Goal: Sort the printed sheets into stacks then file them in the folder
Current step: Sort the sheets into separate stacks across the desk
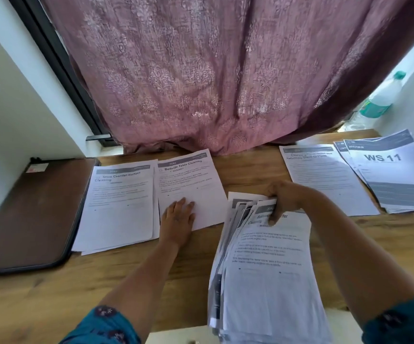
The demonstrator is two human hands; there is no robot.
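Nearest me, at the tabletop's point(225, 175) front edge, my right hand point(284, 197) grips the top of the unsorted bundle of sheets point(265, 269), fingers curled over its fanned upper edges, thumb on the top page. The bundle runs back off the front edge toward me. My left hand point(177, 217) lies flat, fingers straight and spread, pressing on the lower part of the "Bedside Table Cleaning" stack point(191, 184) at mid-table. Just beside that stack, on its left and touching it, sits the "Shoe Counter Surface Cleaning" stack point(119, 204). The brown folder point(32, 212) lies closed at the left edge. Toward the right rear corner lie the "Charging" stack point(325, 177) and the "WS 11" stack point(397, 175), overlapping. A pink curtain point(213, 70) hangs over the back edge, with a bottle point(384, 95) behind the right corner.
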